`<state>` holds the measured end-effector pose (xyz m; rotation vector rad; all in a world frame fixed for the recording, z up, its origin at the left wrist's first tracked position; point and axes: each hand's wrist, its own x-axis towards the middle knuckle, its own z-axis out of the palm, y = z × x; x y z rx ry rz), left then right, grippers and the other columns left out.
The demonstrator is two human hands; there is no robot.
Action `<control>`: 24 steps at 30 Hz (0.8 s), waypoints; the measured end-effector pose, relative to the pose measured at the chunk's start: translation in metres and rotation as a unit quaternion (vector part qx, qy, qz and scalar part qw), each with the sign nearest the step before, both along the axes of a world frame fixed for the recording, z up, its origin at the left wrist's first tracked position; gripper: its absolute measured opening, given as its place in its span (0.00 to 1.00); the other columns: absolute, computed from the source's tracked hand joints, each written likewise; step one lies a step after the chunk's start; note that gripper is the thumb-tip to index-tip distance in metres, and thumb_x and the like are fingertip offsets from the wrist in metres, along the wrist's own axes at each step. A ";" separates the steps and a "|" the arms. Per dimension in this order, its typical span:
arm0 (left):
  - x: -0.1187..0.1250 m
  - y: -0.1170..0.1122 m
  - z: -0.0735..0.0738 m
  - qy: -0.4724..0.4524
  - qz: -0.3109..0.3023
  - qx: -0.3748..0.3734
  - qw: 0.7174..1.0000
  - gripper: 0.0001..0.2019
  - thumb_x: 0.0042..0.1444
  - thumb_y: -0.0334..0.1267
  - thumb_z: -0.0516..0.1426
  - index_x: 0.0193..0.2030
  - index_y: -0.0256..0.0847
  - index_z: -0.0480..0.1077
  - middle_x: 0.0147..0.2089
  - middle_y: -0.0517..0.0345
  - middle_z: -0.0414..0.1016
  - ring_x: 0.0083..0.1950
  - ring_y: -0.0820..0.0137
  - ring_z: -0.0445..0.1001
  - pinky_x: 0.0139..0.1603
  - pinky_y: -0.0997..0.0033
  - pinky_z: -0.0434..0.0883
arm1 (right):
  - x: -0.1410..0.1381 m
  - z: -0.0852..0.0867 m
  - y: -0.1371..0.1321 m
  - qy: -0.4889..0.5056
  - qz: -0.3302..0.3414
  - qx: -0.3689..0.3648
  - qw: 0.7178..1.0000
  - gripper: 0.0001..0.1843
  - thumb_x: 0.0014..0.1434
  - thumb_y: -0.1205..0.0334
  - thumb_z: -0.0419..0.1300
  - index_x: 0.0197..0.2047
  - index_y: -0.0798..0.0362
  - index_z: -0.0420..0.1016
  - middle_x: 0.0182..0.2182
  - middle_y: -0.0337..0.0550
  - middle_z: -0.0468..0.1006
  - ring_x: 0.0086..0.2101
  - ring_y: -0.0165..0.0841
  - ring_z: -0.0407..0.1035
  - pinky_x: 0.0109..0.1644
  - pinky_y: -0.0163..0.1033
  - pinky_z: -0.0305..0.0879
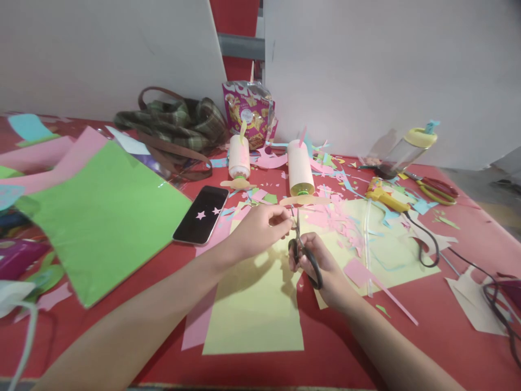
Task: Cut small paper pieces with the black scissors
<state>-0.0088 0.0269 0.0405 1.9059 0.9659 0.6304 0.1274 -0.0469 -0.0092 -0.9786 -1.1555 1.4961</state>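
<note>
Green sheet (pixel 106 217): left of the phone, lying flat
Phone (pixel 193 225): landmark; dark screen, two pink paper stars on it
Snack bag (pixel 246 117): behind and right of phone; large white lettering, partly creased, not fully legible
Left hand (pixel 258 231): right of phone; fingertips drawn close at blades, cannot tell whether pinching anything
Scissors (pixel 299 240): farther right of phone, black handles, in right hand (pixel 321 260), fingers closed round them
Paper scraps (pixel 337 217): right of phone, crowding beyond blades
Glue gun (pixel 385 196): far right of phone, yellow, corded

Single head-worn camera; looks forward and down, close over red table (pixel 260 369); faces pale panels (pixel 386 70) beyond
</note>
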 end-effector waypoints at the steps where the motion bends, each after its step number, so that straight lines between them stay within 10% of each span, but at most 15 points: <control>1: 0.000 0.000 -0.001 -0.004 0.000 -0.007 1.000 0.09 0.49 0.33 0.46 0.20 0.37 0.58 0.23 0.63 0.61 0.26 0.77 0.62 0.28 0.76 0.60 | 0.000 0.000 0.000 -0.001 -0.001 0.001 1.000 0.11 0.51 0.55 0.53 0.32 0.49 0.54 0.27 0.36 0.59 0.27 0.28 0.58 0.31 0.36 0.55; 24: 0.003 -0.001 -0.011 -0.030 -0.008 -0.011 0.999 0.09 0.49 0.31 0.45 0.20 0.37 0.57 0.22 0.64 0.59 0.26 0.77 0.60 0.29 0.76 0.59 | 0.003 0.000 -0.002 0.067 0.018 -0.011 0.998 0.10 0.52 0.56 0.53 0.34 0.49 0.56 0.29 0.38 0.62 0.28 0.28 0.60 0.32 0.36 0.54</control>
